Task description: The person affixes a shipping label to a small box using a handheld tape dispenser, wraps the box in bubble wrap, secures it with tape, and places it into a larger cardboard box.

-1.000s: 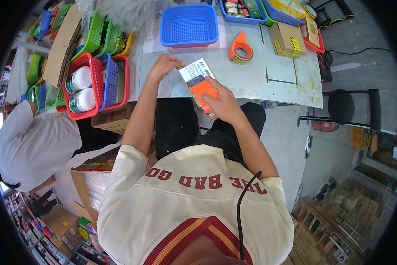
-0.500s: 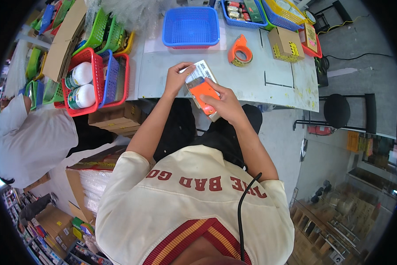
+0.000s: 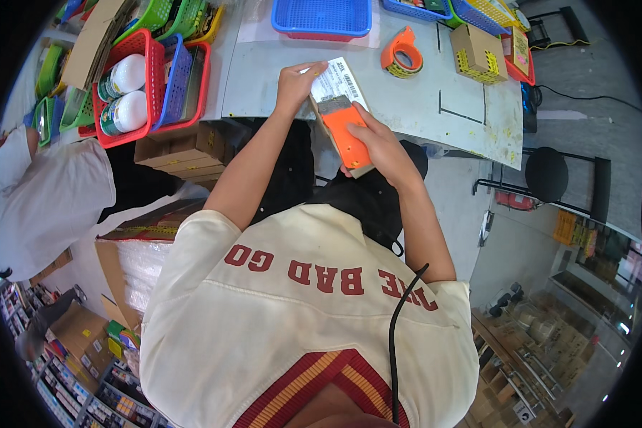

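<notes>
- The right hand point(image 3: 385, 146) is wrapped around the lower end of a flat orange box point(image 3: 347, 135), thumb over its top face and the other fingers tucked underneath, closed firmly on it.
- The left hand point(image 3: 294, 82) has its fingers curled at the box's far end, pinching the edge of a white printed label point(image 3: 336, 80) that sits on the box's upper part; whether the label is fully stuck down I cannot tell.
- The box is held up in the air between both hands, slanted, just over the near edge of the grey table point(image 3: 421, 107) and above the person's dark lap.
- Just beyond the hands on the table lies an orange tape dispenser point(image 3: 401, 53), and behind it a blue plastic basket point(image 3: 322, 16).
- Farther to the right stands a small cardboard carton point(image 3: 478, 51) with yellow tape on it.
- To the left, a red basket point(image 3: 132, 78) holds two white-topped cans point(image 3: 123, 93), with green and blue baskets stacked beside it.
- Below the table's left end are brown cardboard boxes point(image 3: 174, 150).
- Another person in a white shirt point(image 3: 42, 200) crouches at the far left, well apart from the hands.
</notes>
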Demonstrator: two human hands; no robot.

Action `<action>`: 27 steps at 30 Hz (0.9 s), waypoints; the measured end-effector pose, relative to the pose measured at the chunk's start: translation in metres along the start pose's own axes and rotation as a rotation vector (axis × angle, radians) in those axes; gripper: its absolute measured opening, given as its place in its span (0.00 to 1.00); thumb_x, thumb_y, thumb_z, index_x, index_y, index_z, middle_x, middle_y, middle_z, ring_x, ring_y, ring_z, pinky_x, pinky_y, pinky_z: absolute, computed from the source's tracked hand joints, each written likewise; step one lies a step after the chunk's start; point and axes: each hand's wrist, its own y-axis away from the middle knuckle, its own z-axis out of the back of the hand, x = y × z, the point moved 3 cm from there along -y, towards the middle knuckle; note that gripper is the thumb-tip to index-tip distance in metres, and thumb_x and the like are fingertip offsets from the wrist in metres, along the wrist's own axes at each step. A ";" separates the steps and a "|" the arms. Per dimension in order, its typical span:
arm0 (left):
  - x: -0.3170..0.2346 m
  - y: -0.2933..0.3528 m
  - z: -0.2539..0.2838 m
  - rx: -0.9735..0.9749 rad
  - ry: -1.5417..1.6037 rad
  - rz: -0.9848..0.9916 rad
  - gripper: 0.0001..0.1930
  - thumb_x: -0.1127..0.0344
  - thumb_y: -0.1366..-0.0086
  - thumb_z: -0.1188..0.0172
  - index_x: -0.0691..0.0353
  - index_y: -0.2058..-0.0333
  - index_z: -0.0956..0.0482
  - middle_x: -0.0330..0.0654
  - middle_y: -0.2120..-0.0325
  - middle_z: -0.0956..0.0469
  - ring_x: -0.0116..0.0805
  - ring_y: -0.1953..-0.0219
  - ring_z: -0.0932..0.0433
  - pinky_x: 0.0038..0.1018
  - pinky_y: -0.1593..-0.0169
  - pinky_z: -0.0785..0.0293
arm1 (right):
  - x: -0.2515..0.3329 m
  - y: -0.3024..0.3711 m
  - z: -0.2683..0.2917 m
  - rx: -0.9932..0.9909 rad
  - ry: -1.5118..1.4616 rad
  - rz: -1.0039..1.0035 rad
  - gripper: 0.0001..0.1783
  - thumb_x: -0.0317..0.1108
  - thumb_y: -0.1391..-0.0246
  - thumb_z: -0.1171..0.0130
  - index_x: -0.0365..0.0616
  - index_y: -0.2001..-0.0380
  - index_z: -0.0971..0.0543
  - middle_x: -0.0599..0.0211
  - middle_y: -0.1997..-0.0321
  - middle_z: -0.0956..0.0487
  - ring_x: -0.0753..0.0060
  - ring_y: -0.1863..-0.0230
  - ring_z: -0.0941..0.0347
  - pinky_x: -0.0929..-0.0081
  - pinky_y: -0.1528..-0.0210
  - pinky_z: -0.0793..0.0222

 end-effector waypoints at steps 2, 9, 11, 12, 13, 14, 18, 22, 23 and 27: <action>0.001 -0.001 -0.001 0.020 0.003 0.007 0.18 0.59 0.36 0.30 0.72 0.57 0.12 0.44 0.67 0.13 0.27 0.67 0.17 0.23 0.62 0.23 | -0.005 0.009 0.001 0.008 -0.016 -0.011 0.37 0.36 0.31 0.51 0.43 0.23 0.47 0.60 0.60 0.21 0.67 0.73 0.20 0.70 0.68 0.21; 0.000 0.003 -0.002 0.018 0.039 0.019 0.17 0.60 0.37 0.30 0.71 0.58 0.12 0.45 0.66 0.12 0.28 0.66 0.16 0.24 0.60 0.22 | -0.013 0.033 -0.003 0.022 -0.085 -0.047 0.43 0.39 0.35 0.46 0.37 0.23 0.49 0.52 0.40 0.23 0.68 0.40 0.27 0.72 0.37 0.33; 0.002 0.003 -0.003 0.015 0.016 0.020 0.17 0.61 0.37 0.30 0.70 0.58 0.11 0.45 0.66 0.12 0.28 0.66 0.16 0.23 0.59 0.22 | -0.014 0.039 -0.004 0.015 -0.070 -0.058 0.42 0.37 0.35 0.46 0.40 0.23 0.49 0.54 0.42 0.22 0.68 0.42 0.25 0.71 0.41 0.29; 0.002 0.002 -0.003 0.020 0.012 0.024 0.17 0.61 0.38 0.30 0.70 0.58 0.11 0.45 0.66 0.12 0.28 0.66 0.16 0.23 0.59 0.22 | -0.017 0.042 -0.005 0.005 -0.009 -0.031 0.42 0.36 0.35 0.46 0.41 0.22 0.49 0.55 0.44 0.22 0.67 0.45 0.23 0.70 0.45 0.26; 0.002 0.001 -0.003 0.026 0.007 0.028 0.16 0.61 0.38 0.30 0.69 0.58 0.11 0.45 0.65 0.12 0.28 0.65 0.16 0.23 0.59 0.22 | -0.019 0.044 -0.004 -0.004 0.051 -0.003 0.42 0.35 0.35 0.46 0.43 0.22 0.49 0.56 0.46 0.22 0.66 0.49 0.21 0.70 0.48 0.23; 0.002 0.001 -0.003 0.033 0.005 0.033 0.16 0.61 0.38 0.30 0.69 0.58 0.11 0.45 0.65 0.12 0.28 0.65 0.16 0.23 0.58 0.21 | -0.016 0.047 -0.004 -0.001 0.016 -0.034 0.42 0.35 0.35 0.46 0.43 0.22 0.49 0.56 0.47 0.22 0.67 0.53 0.20 0.70 0.52 0.22; 0.002 0.005 -0.005 0.040 0.040 0.018 0.16 0.61 0.37 0.30 0.70 0.57 0.12 0.45 0.65 0.12 0.28 0.65 0.16 0.23 0.58 0.21 | -0.008 0.057 -0.006 0.009 -0.114 -0.091 0.40 0.33 0.35 0.47 0.45 0.22 0.48 0.59 0.51 0.22 0.68 0.67 0.19 0.69 0.64 0.19; 0.000 0.005 -0.004 0.034 0.029 -0.013 0.17 0.61 0.35 0.30 0.71 0.57 0.12 0.45 0.65 0.13 0.28 0.65 0.16 0.23 0.59 0.22 | -0.012 0.072 0.000 0.025 -0.239 -0.162 0.39 0.32 0.35 0.47 0.45 0.23 0.46 0.60 0.52 0.22 0.69 0.69 0.20 0.69 0.66 0.19; 0.000 0.005 -0.006 0.033 0.026 -0.007 0.17 0.61 0.36 0.30 0.71 0.57 0.12 0.45 0.65 0.13 0.28 0.65 0.16 0.23 0.59 0.22 | -0.014 0.079 0.001 0.014 -0.260 -0.154 0.39 0.32 0.35 0.47 0.45 0.23 0.46 0.60 0.52 0.22 0.69 0.69 0.20 0.69 0.66 0.18; 0.001 0.006 -0.006 0.046 0.056 0.033 0.17 0.60 0.36 0.30 0.70 0.57 0.12 0.44 0.65 0.13 0.28 0.64 0.16 0.23 0.59 0.22 | -0.031 0.088 0.005 -0.013 -0.266 -0.121 0.39 0.32 0.34 0.47 0.43 0.23 0.45 0.62 0.52 0.22 0.70 0.67 0.20 0.69 0.66 0.18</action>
